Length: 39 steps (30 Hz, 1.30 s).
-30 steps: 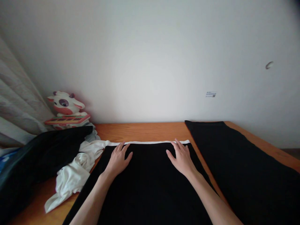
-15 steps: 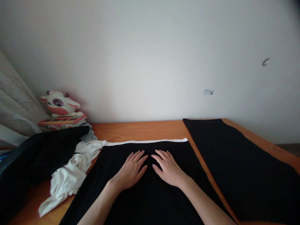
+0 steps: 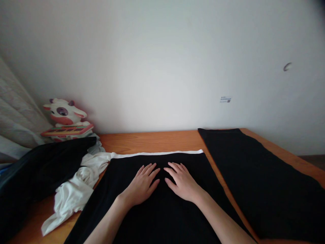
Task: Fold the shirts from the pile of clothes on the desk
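A black garment with a white band (image 3: 157, 153) along its far edge lies spread in front of me; its near end runs out of the picture. My left hand (image 3: 143, 184) rests flat on the black cloth (image 3: 162, 217), fingers spread and holding nothing. Beside it, a small gap away, my right hand (image 3: 181, 183) lies on the same cloth with its fingers apart. Both hands are just short of the white band.
Another black garment (image 3: 264, 183) lies flat to the right on the wooden table (image 3: 142, 140). To the left are a crumpled white cloth (image 3: 74, 191), a black cloth heap (image 3: 40, 173) and a cow toy with a keyboard (image 3: 67, 117). A wall (image 3: 162, 67) stands behind.
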Motion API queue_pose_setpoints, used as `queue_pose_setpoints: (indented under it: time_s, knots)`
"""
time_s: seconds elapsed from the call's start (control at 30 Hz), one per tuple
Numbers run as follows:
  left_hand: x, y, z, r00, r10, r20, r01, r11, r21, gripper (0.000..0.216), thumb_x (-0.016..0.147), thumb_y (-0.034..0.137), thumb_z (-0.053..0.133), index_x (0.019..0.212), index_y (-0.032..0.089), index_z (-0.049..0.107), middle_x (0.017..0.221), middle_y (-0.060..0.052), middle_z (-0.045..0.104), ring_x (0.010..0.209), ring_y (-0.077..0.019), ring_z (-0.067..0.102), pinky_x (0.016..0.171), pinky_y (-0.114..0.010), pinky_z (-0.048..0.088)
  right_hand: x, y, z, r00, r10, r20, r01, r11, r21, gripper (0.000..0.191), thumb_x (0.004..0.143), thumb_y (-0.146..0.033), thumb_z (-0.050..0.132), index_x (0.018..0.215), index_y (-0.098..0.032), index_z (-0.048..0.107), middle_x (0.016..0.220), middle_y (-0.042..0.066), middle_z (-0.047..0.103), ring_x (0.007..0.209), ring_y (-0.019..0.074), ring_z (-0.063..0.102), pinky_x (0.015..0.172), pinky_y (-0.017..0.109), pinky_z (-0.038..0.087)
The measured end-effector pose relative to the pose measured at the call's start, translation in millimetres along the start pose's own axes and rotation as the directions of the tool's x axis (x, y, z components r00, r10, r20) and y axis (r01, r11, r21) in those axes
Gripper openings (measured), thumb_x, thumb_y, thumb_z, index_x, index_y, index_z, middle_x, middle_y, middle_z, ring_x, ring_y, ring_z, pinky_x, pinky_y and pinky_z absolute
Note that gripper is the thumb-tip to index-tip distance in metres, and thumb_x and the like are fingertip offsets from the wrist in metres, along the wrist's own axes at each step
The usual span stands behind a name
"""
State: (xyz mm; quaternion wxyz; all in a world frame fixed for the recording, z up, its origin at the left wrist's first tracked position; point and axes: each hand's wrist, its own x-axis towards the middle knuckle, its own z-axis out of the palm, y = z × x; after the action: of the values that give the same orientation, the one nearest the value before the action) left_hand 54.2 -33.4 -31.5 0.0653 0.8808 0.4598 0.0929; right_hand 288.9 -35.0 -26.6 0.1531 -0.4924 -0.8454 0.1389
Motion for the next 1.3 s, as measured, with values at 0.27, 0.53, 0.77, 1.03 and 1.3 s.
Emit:
queue_pose_setpoints:
  time_s: [0.27,0.53,0.77,1.03,1.3]
  knots:
    - [0,1,-2,1.000,0.001,0.013,-0.001,1.000,-0.012,0.050,0.105,0.047,0.037,0.150,0.025,0.047,0.160,-0.012,0.041,0.149,-0.0290,0.035,0.121,-0.057,0.029,0,1,-1,0.998,0.028,-0.055,-0.029,0.999,-0.024,0.049,0.100,-0.044,0.047,0.141,-0.020,0.058,0.153,0.013,0.050,0.143,0.0286,0.044,0.120,0.051,0.030]
    - [-1,0,2,1.000,0.015,-0.025,-0.015,1.000,-0.026,0.049,0.106,0.047,0.038,0.150,0.028,0.046,0.160,-0.011,0.042,0.149,-0.0285,0.035,0.121,-0.057,0.028,2,3,6,0.992,0.043,-0.122,-0.043,0.999,0.000,0.044,0.098,-0.041,0.051,0.136,-0.021,0.061,0.150,0.011,0.054,0.140,0.0266,0.046,0.120,0.049,0.029]
    - [6,-5,4,0.997,0.000,-0.072,-0.003,0.999,-0.045,0.048,0.103,0.048,0.043,0.146,0.028,0.053,0.157,-0.009,0.047,0.145,-0.0289,0.042,0.121,-0.056,0.029,5,5,8,0.980,0.038,-0.194,-0.032,0.999,0.030,0.037,0.096,-0.038,0.054,0.128,-0.024,0.065,0.144,0.008,0.059,0.134,0.0249,0.051,0.117,0.046,0.032]
    - [22,-11,-2,0.993,0.014,-0.113,-0.023,0.997,-0.077,0.040,0.099,0.040,0.049,0.136,0.029,0.063,0.144,-0.007,0.059,0.133,-0.0277,0.054,0.116,-0.049,0.039,16,13,7,0.979,-0.003,-0.202,0.005,1.000,0.009,0.033,0.095,-0.036,0.054,0.124,-0.025,0.066,0.140,0.007,0.061,0.131,0.0244,0.053,0.113,0.044,0.035]
    - [37,-19,-1,0.993,0.069,-0.096,-0.073,0.997,-0.036,0.043,0.101,0.040,0.046,0.140,0.029,0.059,0.143,-0.008,0.057,0.134,-0.0265,0.051,0.116,-0.046,0.036,29,25,7,0.978,-0.039,-0.203,0.040,0.999,-0.002,0.037,0.096,-0.037,0.053,0.128,-0.024,0.067,0.140,0.008,0.061,0.130,0.0237,0.054,0.114,0.042,0.036]
